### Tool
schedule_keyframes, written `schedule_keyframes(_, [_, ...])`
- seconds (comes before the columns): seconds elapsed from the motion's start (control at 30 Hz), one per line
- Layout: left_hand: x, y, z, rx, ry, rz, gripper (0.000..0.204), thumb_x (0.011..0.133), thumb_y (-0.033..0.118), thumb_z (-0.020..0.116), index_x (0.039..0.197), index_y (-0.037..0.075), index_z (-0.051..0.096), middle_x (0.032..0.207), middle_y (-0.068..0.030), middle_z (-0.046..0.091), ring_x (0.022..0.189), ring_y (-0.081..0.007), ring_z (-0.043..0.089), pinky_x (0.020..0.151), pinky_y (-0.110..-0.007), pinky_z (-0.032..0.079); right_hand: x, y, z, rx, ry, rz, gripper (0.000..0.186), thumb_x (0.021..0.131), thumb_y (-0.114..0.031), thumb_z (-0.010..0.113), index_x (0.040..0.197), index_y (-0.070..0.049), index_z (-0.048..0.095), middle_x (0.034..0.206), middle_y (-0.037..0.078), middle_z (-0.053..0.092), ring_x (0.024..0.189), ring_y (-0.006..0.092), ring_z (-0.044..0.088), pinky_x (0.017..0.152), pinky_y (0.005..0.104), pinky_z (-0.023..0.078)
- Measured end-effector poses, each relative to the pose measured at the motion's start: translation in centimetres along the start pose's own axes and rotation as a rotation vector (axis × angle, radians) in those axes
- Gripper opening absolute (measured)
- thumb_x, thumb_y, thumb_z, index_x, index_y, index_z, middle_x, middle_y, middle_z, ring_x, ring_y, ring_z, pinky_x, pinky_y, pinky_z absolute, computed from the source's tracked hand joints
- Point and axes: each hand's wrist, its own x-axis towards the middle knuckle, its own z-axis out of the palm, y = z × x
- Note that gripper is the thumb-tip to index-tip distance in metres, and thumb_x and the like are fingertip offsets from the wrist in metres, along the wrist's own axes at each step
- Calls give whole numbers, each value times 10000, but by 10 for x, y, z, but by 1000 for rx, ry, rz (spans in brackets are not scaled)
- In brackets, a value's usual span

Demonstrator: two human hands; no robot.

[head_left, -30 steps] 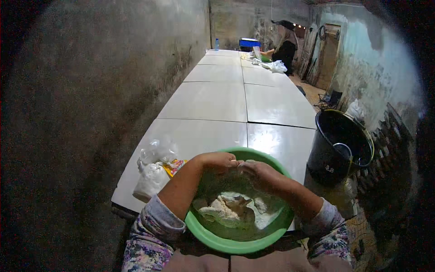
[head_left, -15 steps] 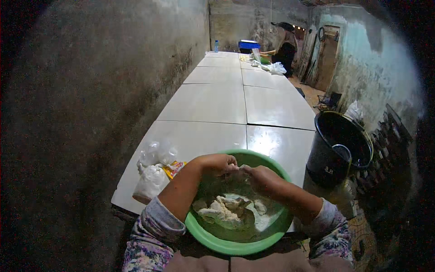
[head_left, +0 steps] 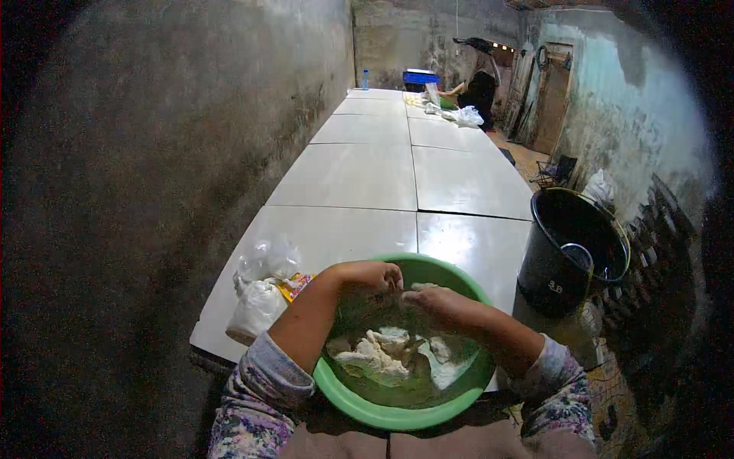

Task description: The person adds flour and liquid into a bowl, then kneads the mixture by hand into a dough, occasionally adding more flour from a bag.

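Observation:
A green basin [head_left: 397, 418] stands at the near edge of the table, holding a lumpy, cream-coloured dough-like mass [head_left: 376, 358] and loose white powder [head_left: 443, 372]. Over its far side, my left hand [head_left: 373, 277] has its fingers curled in. My right hand [head_left: 443, 304] is closed close beside it, with pale residue on the fingers. Whatever lies between the fingertips is too small to make out. Left of the basin sits a bag of white powder [head_left: 257, 310], beside a yellow-and-red packet [head_left: 296, 286] and a clear plastic bag [head_left: 267, 258].
A black bucket [head_left: 554, 264] stands right of the long white table [head_left: 336, 172]. At the far end are a person [head_left: 480, 84], white plastic bags [head_left: 466, 116], a blue crate [head_left: 420, 78] and a bottle [head_left: 365, 79]. A wall [head_left: 191, 153] runs along the left.
My fingertips have moved slightly apart, and my right hand has dropped a little toward the basin. The dough-like mass has stayed in place.

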Motion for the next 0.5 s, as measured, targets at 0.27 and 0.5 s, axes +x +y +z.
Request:
schedule_keyframes(0.27, [9,34,6,214,111,-287,560,936,538,422,1038,18,603,814,-77,600,722,-180,530,694,-344,448,-4,-27,-20,33,-83,254,434,821,-56,567,1249,-44,499,920,213,646,780,351,643,698,453,505])
schedule_keyframes(0.5, [3,51,10,187,125,-265,535,942,521,419,1034,27,606,805,-66,590,746,-162,529,686,-305,440,-12,-19,-19,8,-52,265,493,811,-33,567,1296,-47,480,877,212,637,750,344,637,681,435,509])
